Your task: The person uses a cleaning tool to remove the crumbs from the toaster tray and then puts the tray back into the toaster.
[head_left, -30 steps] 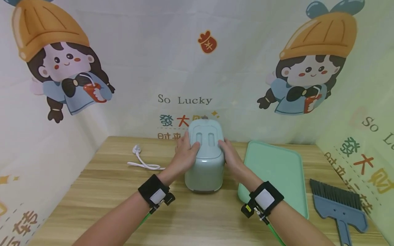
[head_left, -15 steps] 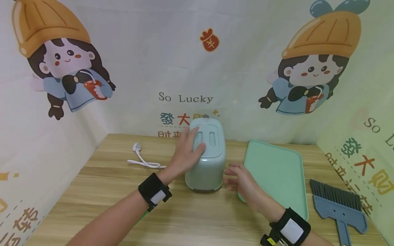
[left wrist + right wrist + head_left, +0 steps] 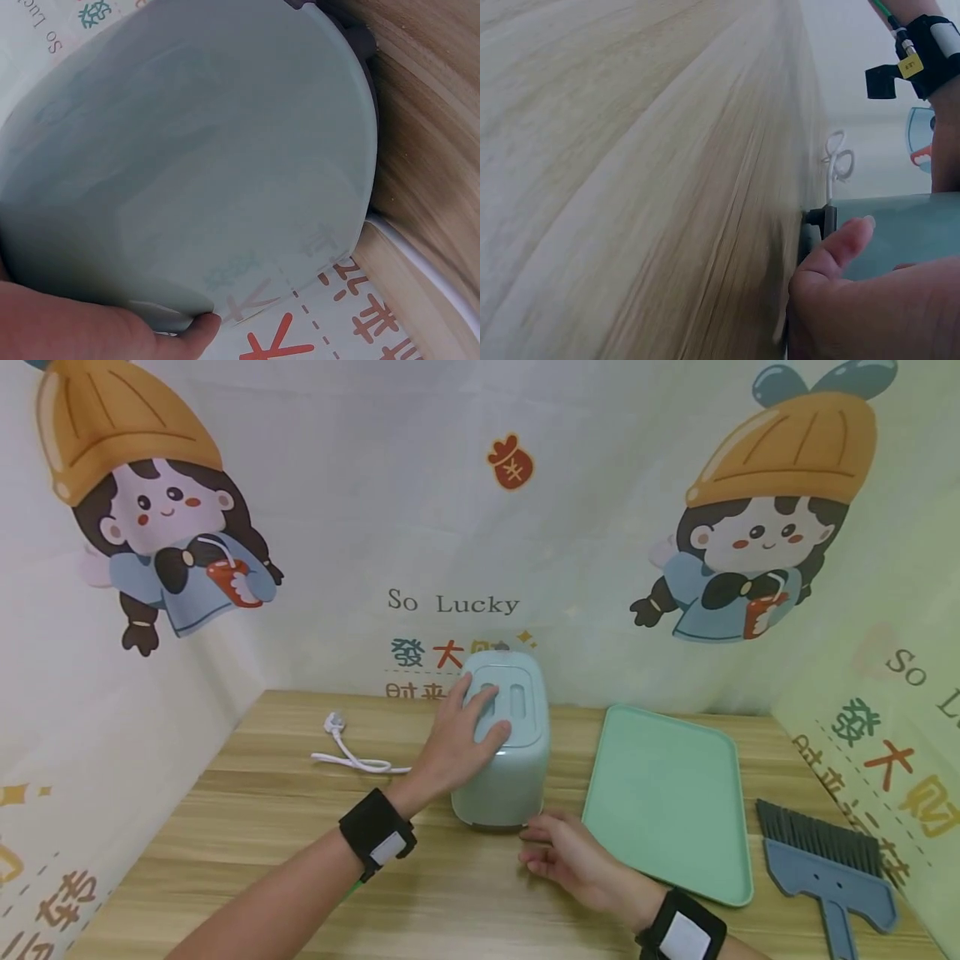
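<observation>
A pale blue-green toaster [image 3: 498,789] with a covered top stands upright on the wooden table. Two oblong recesses mark its lid [image 3: 516,702]. My left hand [image 3: 453,743] rests on the toaster's top left side, fingers and thumb spread over the lid. In the left wrist view the toaster's side wall [image 3: 195,150] fills most of the picture, with fingers [image 3: 82,326] along its upper edge. My right hand [image 3: 577,864] is low at the toaster's near right corner, fingers loosely bent beside its base. In the right wrist view its thumb [image 3: 847,244] stands before the toaster; the other fingertips are hidden.
A white power cord [image 3: 360,764] with a plug [image 3: 333,723] lies left of the toaster. To the right are a green tray [image 3: 667,802] and a blue brush [image 3: 825,868] with dark bristles. A printed cloth [image 3: 585,527] hangs behind the table.
My right hand has left the toaster's upper right side and come down to its near bottom corner. My left hand has shifted slightly right over the lid. The toaster stays in place.
</observation>
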Tool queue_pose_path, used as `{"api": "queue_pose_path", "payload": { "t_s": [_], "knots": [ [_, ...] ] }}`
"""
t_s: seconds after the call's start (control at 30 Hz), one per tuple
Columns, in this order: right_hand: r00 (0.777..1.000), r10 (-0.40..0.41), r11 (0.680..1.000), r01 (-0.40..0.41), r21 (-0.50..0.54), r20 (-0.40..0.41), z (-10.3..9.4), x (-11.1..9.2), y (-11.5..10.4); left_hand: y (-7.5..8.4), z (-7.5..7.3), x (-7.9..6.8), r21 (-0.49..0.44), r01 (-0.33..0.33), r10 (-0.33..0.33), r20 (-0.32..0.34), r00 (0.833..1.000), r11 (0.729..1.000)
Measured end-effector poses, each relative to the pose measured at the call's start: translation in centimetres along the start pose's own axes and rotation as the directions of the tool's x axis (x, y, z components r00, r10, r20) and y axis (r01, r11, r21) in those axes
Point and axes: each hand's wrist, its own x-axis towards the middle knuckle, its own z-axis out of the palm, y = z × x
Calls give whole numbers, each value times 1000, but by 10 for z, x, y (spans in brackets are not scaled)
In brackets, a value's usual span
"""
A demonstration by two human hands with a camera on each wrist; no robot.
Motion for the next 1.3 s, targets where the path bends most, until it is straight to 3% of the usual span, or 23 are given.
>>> {"api": "queue_pose_path", "payload": {
  "t_s": [0.33, 0.7, 0.87, 1.0, 1.3],
  "knots": [
    [995, -27, 995, 35, 90, -92, 13, 15, 5, 2, 1, -1, -3, -4, 4, -19, 1000, 1000],
    [992, -15, 984, 37, 172, -128, 27, 20, 8, 3, 4, 1, 5, -1, 1, -27, 1000, 1000],
    [991, -20, 991, 37, 128, -132, 26, 19, 10, 4, 4, 1, 9, -2, 2, -24, 1000, 1000],
    [987, -84, 994, 93, 65, -136, 26, 22, 19, 3, 4, 1, 17, -8, 8, -23, 1000, 1000],
    [953, -211, 977, 213, -14, -219, 37, 27, 31, 0, 4, 0, 13, 1, 0, -15, 1000, 1000]
  ]
}}
